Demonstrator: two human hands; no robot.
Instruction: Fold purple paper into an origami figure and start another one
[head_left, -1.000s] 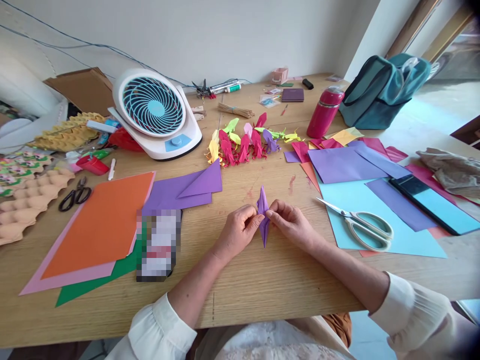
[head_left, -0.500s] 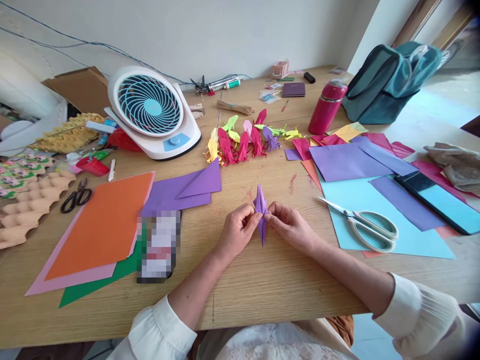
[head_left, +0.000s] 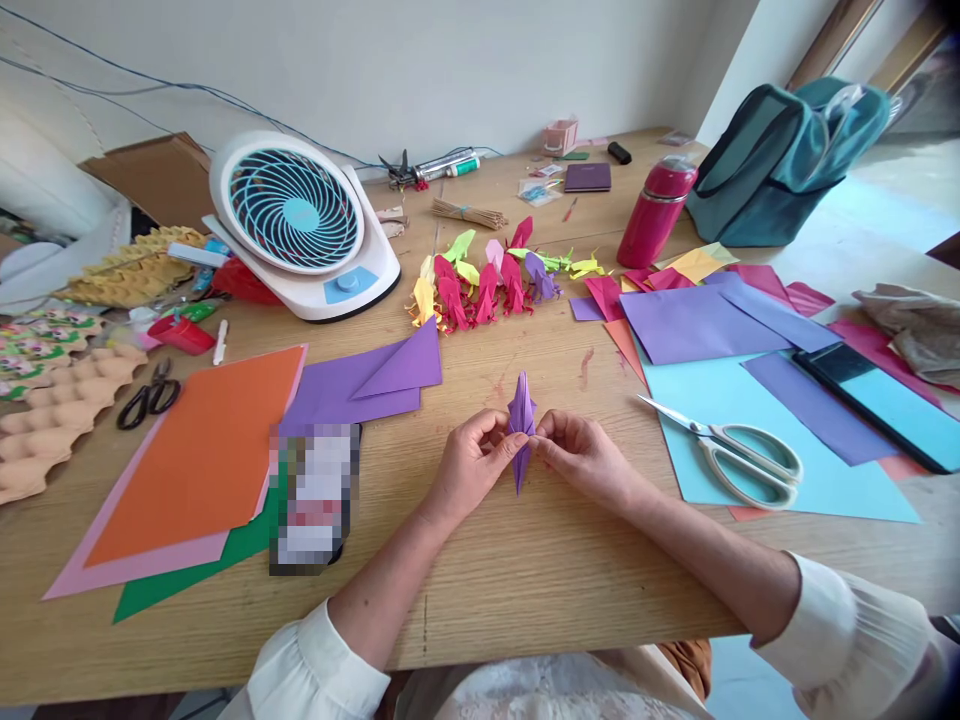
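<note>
A small folded purple paper piece [head_left: 521, 412], narrow and pointed at both ends, is held upright just above the wooden table [head_left: 525, 570]. My left hand [head_left: 472, 465] pinches its left side and my right hand [head_left: 583, 457] pinches its right side, fingertips meeting at its middle. Both hands are closed on it. Behind it lies a cluster of folded paper cranes [head_left: 487, 278] in pink, yellow, green and purple.
Purple sheets [head_left: 360, 385] and an orange sheet [head_left: 199, 450] lie to the left. Scissors [head_left: 739, 455] rest on light blue paper [head_left: 757, 420] to the right. A desk fan [head_left: 300, 225], red bottle [head_left: 654, 212], teal bag [head_left: 780, 160], black scissors [head_left: 150, 393] and egg tray [head_left: 52, 420] surround them.
The hands stay at the same spot with the purple piece; its upper flaps look slightly more spread. The view has shifted a little.
</note>
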